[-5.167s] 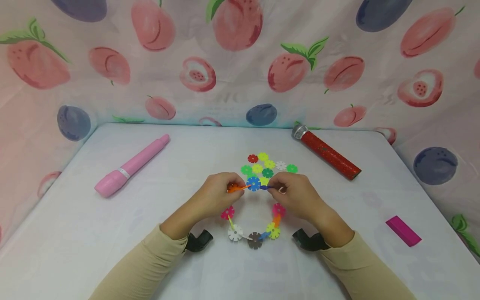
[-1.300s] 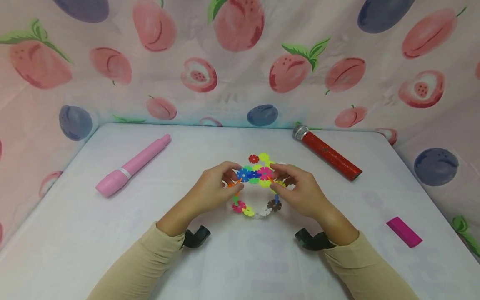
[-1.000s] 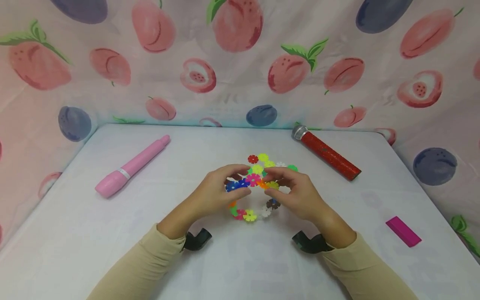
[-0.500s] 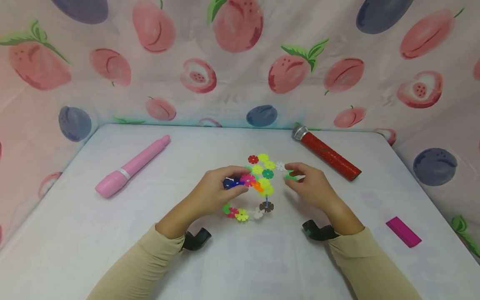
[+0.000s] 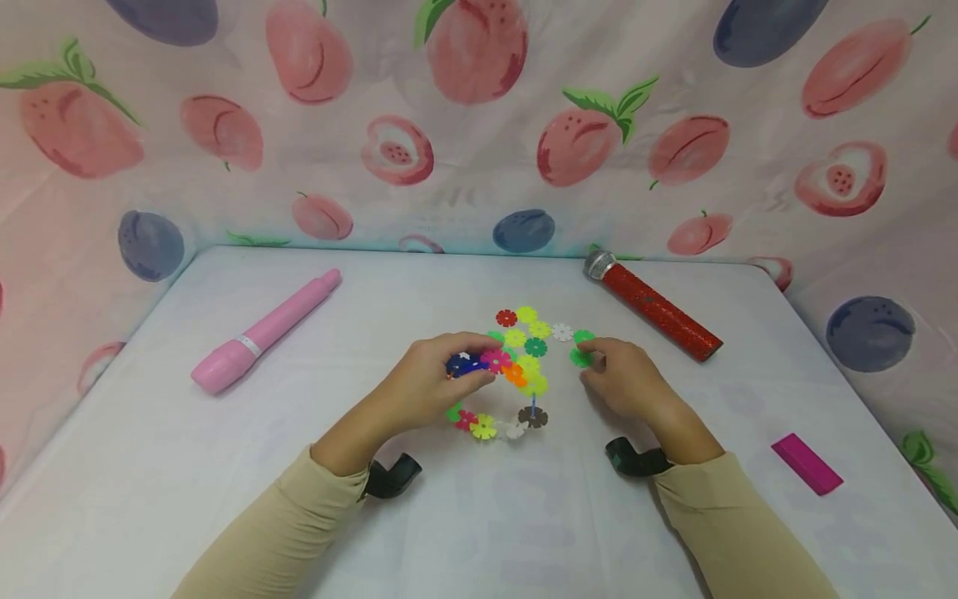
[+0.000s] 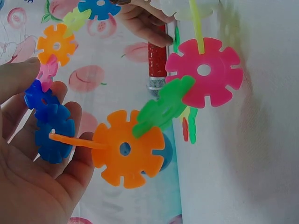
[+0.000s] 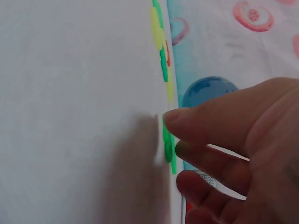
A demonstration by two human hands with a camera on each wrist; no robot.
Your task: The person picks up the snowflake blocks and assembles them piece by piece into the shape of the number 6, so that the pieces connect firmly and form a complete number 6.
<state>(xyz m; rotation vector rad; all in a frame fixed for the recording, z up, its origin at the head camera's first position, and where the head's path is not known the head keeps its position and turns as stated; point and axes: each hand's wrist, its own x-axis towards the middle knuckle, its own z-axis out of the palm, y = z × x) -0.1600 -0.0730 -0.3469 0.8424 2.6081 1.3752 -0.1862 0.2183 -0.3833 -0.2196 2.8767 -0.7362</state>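
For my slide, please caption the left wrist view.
Left hand holding a chain of colourful, flower-shaped plastic discs, with a red, silver-headed microphone behind.

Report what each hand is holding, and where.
Left hand: linked disc chain, by its blue discs. Right hand: no hold visible, near green discs.

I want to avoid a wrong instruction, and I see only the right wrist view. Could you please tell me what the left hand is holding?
Observer: The left hand holds a chain of colourful notched discs.
Operator: Thank you, that is hidden from me. Does some other thing lie farther to the right?
Observer: Yes, the head view shows a magenta block to the right of the right sleeve.
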